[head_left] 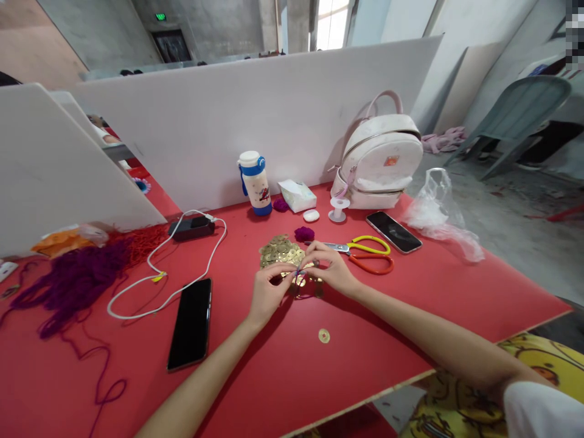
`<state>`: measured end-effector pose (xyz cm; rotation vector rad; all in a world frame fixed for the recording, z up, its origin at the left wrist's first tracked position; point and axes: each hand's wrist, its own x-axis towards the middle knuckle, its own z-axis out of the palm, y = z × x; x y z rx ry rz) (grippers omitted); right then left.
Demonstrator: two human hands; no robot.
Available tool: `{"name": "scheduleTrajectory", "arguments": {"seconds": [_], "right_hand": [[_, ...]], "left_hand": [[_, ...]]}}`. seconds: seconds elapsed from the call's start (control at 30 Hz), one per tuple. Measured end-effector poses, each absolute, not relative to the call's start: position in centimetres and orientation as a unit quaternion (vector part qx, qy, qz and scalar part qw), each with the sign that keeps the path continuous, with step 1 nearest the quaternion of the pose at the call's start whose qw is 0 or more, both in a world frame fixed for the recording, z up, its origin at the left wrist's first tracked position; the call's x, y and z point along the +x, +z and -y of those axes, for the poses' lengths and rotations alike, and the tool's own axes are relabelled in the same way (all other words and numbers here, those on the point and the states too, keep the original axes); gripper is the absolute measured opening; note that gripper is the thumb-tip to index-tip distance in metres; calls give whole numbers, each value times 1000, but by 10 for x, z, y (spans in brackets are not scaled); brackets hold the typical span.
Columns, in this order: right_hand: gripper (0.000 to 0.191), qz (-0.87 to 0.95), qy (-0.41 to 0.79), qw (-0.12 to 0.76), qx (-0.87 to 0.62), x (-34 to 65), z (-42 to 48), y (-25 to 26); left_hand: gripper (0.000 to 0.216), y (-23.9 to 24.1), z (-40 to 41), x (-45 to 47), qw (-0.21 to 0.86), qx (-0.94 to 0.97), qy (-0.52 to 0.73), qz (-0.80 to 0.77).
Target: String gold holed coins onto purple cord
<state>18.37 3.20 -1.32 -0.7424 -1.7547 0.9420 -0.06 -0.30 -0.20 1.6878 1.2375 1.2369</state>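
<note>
My left hand [270, 293] and my right hand [335, 271] meet at the fingertips over the table, both pinching a thin purple yarn [298, 272]. A strand of it hangs below my fingers. Right behind and beneath them lies a heap of brass-coloured coins with square holes [279, 249], partly covered by my hands. One single coin [323, 336] rests apart, nearer the table's front. Beyond my right hand sit a small purple yarn ball [304, 233] and scissors with yellow and orange handles [368, 246], blades pointing left.
Left are a purple yarn tangle [86, 274], a black phone [190, 323], a white cable [137, 313] and a power bank [191, 227]. Behind stand a bottle [255, 182], a tissue pack [297, 196], a spool [338, 210] and a backpack [381, 158]. Another phone [395, 231] and a plastic bag [438, 213] lie right.
</note>
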Motion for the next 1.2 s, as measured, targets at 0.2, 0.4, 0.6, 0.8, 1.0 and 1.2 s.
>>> {"name": "scheduleTrajectory", "arguments": {"seconds": [0.2, 0.4, 0.6, 0.8, 1.0, 1.2], "right_hand": [[5, 738, 348, 490, -307, 184, -31, -15], [7, 739, 348, 471, -332, 184, -29, -14], [10, 734, 337, 464, -365, 183, -28, -15], [10, 747, 353, 455, -332, 183, -31, -13], [23, 669, 543, 404, -308, 181, -29, -10], [36, 473, 725, 426, -263, 179, -33, -9]], "left_hand": [[10, -3, 2, -1, 356, 650, 466, -483], [11, -4, 2, 0, 368, 646, 464, -482], [12, -5, 0, -2, 364, 638, 466, -493], [13, -5, -1, -2, 372, 624, 467, -505], [11, -3, 0, 0, 390, 623, 457, -501], [12, -11, -4, -4, 396, 598, 462, -522]]}}
